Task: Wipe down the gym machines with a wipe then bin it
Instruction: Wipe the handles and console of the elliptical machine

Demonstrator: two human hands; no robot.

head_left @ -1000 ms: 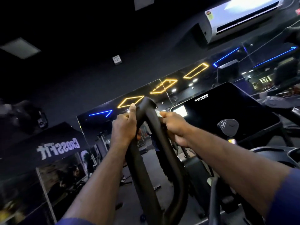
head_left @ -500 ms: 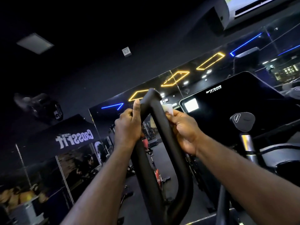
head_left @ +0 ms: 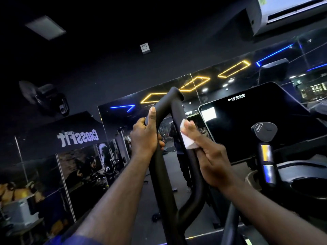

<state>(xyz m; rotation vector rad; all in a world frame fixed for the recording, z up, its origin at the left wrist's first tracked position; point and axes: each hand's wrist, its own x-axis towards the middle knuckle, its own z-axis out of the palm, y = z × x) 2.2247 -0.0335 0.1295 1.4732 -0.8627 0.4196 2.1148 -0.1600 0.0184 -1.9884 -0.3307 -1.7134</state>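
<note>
A black looped handlebar [head_left: 160, 174] of a gym machine rises through the centre of the frame, its two legs meeting in a bend just above the middle. The left hand [head_left: 144, 137] grips the left leg of the loop just below that bend: its fingers are wrapped round the tube and the thumb lies straight up along it. The right hand [head_left: 210, 156] is on the right leg, slightly lower and to the right of centre, and holds a white folded wipe [head_left: 187, 140] against the tube. Its upper fingers lie nearly straight over the wipe, while the lower ones curl in toward the bar. The wipe sits between those fingers and the black tube, touching both, with its lower corner sticking out under the fingertips.

Right of the hands stands the machine's dark console [head_left: 247, 121], with a small lit white patch near its upper left corner. A shorter post topped by a rounded black grip [head_left: 264, 131] stands at centre right. A wall mirror [head_left: 123, 124] behind the handlebar reflects yellow light outlines [head_left: 233, 68], and a reversed CrossFit sign [head_left: 77, 137] shows at the left. A white air conditioner [head_left: 290, 13] fills the upper right corner
</note>
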